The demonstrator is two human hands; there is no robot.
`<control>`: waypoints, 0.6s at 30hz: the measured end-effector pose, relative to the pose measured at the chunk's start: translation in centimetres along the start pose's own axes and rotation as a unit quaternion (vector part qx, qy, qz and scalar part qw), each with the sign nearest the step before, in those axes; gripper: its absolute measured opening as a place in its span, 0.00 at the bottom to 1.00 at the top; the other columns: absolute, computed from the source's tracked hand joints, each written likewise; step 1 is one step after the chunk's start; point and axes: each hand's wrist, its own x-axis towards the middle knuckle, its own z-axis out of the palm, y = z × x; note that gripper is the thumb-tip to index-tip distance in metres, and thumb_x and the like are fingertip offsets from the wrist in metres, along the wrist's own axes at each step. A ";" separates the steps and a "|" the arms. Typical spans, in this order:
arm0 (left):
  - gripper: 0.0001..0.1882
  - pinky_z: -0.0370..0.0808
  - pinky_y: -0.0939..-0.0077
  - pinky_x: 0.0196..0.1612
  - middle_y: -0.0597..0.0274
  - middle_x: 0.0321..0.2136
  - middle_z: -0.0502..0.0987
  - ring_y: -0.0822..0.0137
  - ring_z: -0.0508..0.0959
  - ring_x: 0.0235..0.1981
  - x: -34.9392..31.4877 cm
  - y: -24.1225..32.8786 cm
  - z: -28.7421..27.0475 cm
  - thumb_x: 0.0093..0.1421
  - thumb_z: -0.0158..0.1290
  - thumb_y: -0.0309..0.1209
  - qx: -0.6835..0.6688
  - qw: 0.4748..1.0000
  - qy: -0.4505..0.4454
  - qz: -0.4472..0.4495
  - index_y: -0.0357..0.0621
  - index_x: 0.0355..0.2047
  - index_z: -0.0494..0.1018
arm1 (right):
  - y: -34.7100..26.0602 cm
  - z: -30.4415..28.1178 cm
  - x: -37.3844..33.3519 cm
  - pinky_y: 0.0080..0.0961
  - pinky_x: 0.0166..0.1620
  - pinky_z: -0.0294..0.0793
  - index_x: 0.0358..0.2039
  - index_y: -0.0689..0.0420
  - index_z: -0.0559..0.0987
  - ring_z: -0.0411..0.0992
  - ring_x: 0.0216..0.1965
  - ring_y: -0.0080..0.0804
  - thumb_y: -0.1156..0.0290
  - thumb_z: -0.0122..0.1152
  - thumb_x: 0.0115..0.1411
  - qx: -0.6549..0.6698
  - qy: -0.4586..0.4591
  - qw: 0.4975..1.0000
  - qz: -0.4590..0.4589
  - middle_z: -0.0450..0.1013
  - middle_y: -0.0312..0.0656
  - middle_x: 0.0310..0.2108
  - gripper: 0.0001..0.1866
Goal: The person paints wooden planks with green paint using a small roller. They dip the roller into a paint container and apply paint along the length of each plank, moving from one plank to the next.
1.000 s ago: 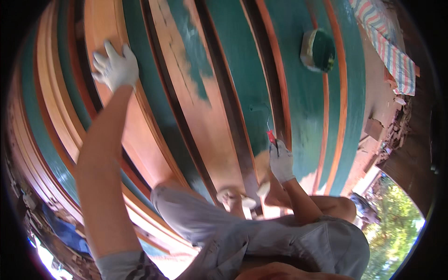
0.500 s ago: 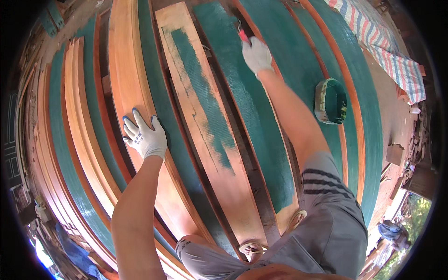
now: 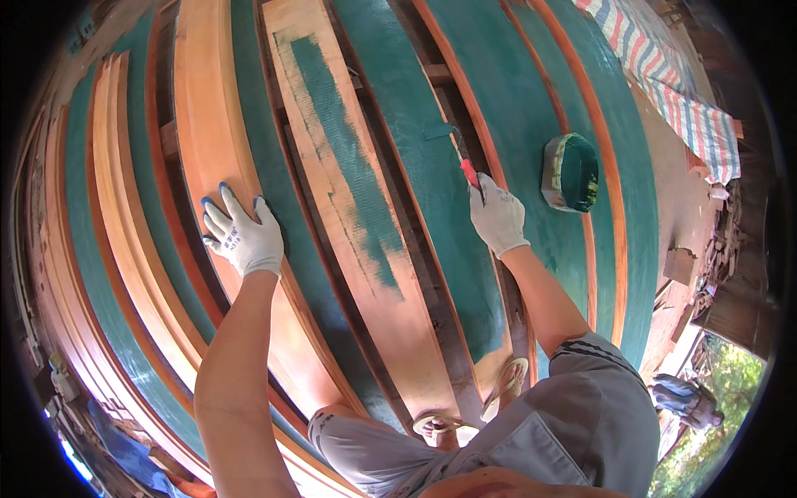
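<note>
In a white work glove, my right hand (image 3: 498, 217) grips the red handle of a paint roller (image 3: 466, 172). The small roller head, coated green, lies on a long board (image 3: 419, 158) that is mostly covered in green paint. My left hand (image 3: 242, 235), gloved in white with blue fingertips, rests flat with fingers spread on a bare wooden board (image 3: 217, 124). Between my hands runs a partly painted board (image 3: 378, 257), with a rough green strip down its middle and bare wood around it. A paint tub (image 3: 551, 174), dark green inside and smeared outside, stands on the green boards to the right.
More long boards lie side by side with dark gaps between them, some green, some bare (image 3: 124, 191). A striped plastic sheet (image 3: 672, 91) lies at the far right. My sandalled feet (image 3: 436, 425) are by the boards' near ends. Scrap wood lies along the right edge.
My right hand has drawn the roller back toward me along the green board. My left hand stays on the bare board. The whole view has shifted slightly.
</note>
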 end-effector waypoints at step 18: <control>0.39 0.43 0.31 0.77 0.44 0.81 0.46 0.47 0.47 0.81 0.0 0.0 0.2 0.75 0.45 0.56 0.003 1.000 -0.004 -0.007 0.59 0.81 0.51 | -6.3 3.8 20.6 0.27 0.23 0.60 0.31 0.59 0.82 0.64 0.19 0.23 0.57 0.62 0.71 0.615 -0.092 0.735 0.271 0.68 0.32 0.21 0.18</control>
